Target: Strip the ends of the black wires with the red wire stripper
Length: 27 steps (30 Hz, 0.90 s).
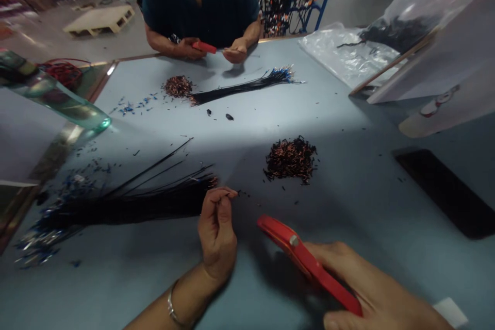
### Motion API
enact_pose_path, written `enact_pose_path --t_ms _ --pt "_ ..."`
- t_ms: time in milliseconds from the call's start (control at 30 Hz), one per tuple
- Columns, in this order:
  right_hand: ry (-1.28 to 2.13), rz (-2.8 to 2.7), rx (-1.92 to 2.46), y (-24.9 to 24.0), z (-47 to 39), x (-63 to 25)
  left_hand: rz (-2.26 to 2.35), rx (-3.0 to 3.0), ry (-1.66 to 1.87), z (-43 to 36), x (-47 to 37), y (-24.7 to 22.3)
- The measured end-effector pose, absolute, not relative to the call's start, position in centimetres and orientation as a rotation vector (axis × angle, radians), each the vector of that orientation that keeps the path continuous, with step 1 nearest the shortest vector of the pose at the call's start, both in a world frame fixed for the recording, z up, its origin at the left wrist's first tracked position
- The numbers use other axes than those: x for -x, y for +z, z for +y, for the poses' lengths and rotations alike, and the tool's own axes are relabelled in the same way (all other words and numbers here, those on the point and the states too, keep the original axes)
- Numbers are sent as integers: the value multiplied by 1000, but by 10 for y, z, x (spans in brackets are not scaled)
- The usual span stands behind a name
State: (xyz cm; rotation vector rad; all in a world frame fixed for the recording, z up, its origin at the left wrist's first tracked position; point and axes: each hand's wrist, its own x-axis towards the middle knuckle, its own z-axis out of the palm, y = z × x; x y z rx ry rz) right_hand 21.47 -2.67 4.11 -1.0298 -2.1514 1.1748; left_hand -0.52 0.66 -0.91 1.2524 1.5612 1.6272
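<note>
My left hand point(218, 232) pinches a thin black wire, whose short end pokes out past the fingertips to the right. Just behind that hand lies a thick bundle of black wires point(135, 203), with bare copper ends at the right and blue-and-silver terminals at the left. In my right hand point(359, 278) is a red hand tool point(294, 247) that looks like a wire stripper, its nose pointing toward the left hand but apart from the wire. A heap of short black-and-copper wire scraps point(291, 161) lies beyond the tool.
Across the table point(240, 124) a co-worker point(201, 10) holds another red tool point(204, 47). Near them lie a second wire bundle point(243, 85) and a scrap pile point(178, 86). A bottle point(58, 95) leans in at left; a dark phone point(444, 191) and plastic bag point(344, 56) are right.
</note>
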Motion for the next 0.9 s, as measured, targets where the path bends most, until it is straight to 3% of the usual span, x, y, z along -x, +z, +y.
enact_pose_path --t_ms 333,900 --pt "761 -2478 1011 35 -33 -217 1571 -1188 1578 8 10 -12" --pt "807 -2584 1065 22 -28 -206 1501 -1078 1648 12 10 -17"
